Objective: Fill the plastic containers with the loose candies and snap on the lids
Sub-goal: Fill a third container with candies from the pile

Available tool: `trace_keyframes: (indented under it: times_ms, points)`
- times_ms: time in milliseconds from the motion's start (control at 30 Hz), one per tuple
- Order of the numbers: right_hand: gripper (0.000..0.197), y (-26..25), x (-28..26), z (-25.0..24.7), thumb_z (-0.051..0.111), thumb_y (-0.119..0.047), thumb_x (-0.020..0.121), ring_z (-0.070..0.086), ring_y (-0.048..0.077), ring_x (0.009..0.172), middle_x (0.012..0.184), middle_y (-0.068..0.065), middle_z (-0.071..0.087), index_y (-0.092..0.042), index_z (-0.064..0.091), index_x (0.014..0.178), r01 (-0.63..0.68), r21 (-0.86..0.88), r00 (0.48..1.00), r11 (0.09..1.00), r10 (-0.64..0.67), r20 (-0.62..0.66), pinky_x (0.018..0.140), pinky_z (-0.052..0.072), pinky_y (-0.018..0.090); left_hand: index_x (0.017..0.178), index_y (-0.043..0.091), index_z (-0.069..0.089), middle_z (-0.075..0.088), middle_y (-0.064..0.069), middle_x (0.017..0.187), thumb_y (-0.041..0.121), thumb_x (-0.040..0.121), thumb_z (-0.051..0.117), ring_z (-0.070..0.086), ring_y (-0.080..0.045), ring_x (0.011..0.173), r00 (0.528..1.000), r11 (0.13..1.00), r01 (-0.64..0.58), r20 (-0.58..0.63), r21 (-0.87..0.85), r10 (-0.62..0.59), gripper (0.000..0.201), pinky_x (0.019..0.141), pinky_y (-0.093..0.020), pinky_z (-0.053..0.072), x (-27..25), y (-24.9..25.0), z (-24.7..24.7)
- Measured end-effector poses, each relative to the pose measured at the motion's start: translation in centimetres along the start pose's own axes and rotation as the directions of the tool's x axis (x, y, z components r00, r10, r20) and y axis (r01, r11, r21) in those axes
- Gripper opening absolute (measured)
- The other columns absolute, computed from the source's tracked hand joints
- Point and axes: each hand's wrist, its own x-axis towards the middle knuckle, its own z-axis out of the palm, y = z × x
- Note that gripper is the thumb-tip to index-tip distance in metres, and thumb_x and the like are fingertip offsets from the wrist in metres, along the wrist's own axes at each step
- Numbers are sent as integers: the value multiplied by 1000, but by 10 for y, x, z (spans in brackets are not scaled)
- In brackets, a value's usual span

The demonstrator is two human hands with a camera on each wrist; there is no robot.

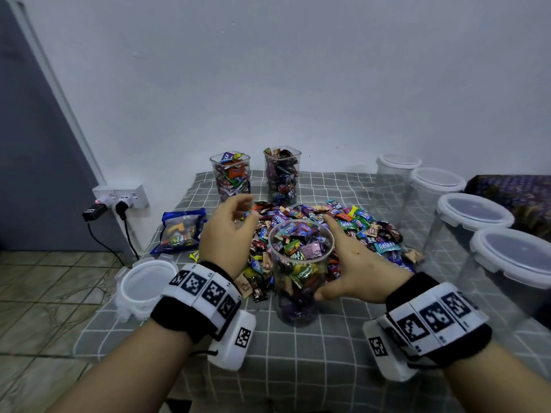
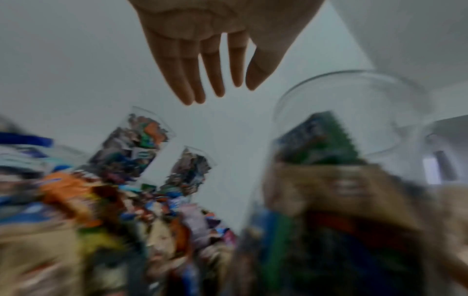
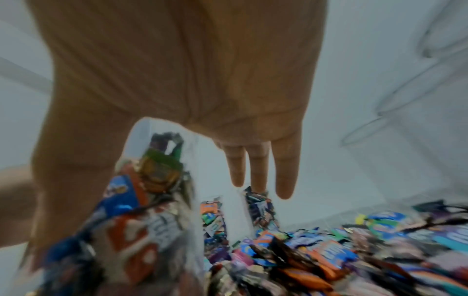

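A round clear container (image 1: 301,263) packed with wrapped candies stands open-topped at the table's centre front. Behind and around it spreads the pile of loose candies (image 1: 351,231). My left hand (image 1: 238,222) hovers just left of the container over the pile; the left wrist view shows the left hand (image 2: 210,60) with fingers straight and nothing in it. My right hand (image 1: 346,257) lies against the container's right side, thumb at its lower front, fingers stretched out toward the pile. The container's round lid (image 1: 146,289) lies at the table's left edge.
Two square containers (image 1: 231,177) (image 1: 281,177) full of candy stand at the back without lids. Several lidded empty containers (image 1: 474,216) line the right side. A blue candy bag (image 1: 182,231) lies at the left. A wall socket (image 1: 119,201) with plugs sits beyond the table's left edge.
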Motion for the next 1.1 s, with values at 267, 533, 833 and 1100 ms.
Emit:
trace_keyframes:
  times_ms: [267, 533, 833, 1100]
  points:
    - [83, 41, 20, -11, 64, -38, 82, 24, 26, 138, 150, 8, 25, -12, 19, 147, -351, -320, 936, 880, 321, -143, 113, 25, 36, 131, 20, 50, 56, -8, 131, 50, 88, 53, 54, -27, 115, 848, 732, 262, 213, 629, -486, 53, 87, -30, 42, 17, -49, -3]
    - [75, 74, 45, -15, 63, -45, 79, 39, 34, 127, 138, 17, 40, -7, 34, 137, -606, -290, 792, 741, 526, -309, 103, 38, 46, 121, 6, 51, 59, -16, 118, 44, 89, 56, 57, -30, 103, 791, 670, 306, 212, 676, -574, 50, 73, -27, 38, 27, -65, -4]
    - [90, 95, 57, -7, 55, -67, 79, 52, 32, 117, 132, 19, 50, 0, 36, 136, -770, -203, 638, 605, 740, -214, 94, 44, 35, 78, 8, 53, 54, -8, 76, 44, 89, 55, 51, -23, 71, 747, 651, 382, 196, 656, -636, 38, 66, -27, 37, 29, -75, -4]
    - [77, 70, 58, 0, 48, -64, 85, 54, 28, 117, 132, 13, 54, -11, 35, 138, -576, -291, 811, 764, 577, -94, 91, 44, 32, 126, 13, 49, 61, -11, 112, 56, 84, 56, 58, -26, 99, 714, 664, 261, 323, 701, -621, 61, 78, -27, 46, 28, -74, 4]
